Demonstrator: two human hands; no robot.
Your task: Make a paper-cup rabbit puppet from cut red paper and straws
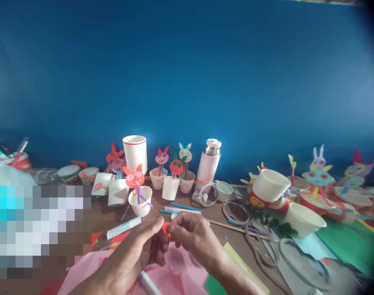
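- Head view: we see both hands meeting low in the middle. The left hand (144, 242) and the right hand (191, 237) are each closed in a fingertip pinch on a small red paper piece (166, 228), held just above the pink paper (174, 272).
- We judge the hold works best kept light and near the piece's edges, so it neither creases nor slips. We cannot tell its shape, as the fingers hide most of it.
- We would keep the wrists low over the pink paper and clear of the white marker (124, 228) lying just beyond the left hand.
- The brown surface (219, 239) is crowded. It carries a paper cup with an orange cat face (140, 203), a stack of white cups (134, 153), a pale flask (210, 164), loose tape rings (235, 213) and a green sheet (343, 246) at the right.
- Behind everything runs a plain blue wall (187, 73).
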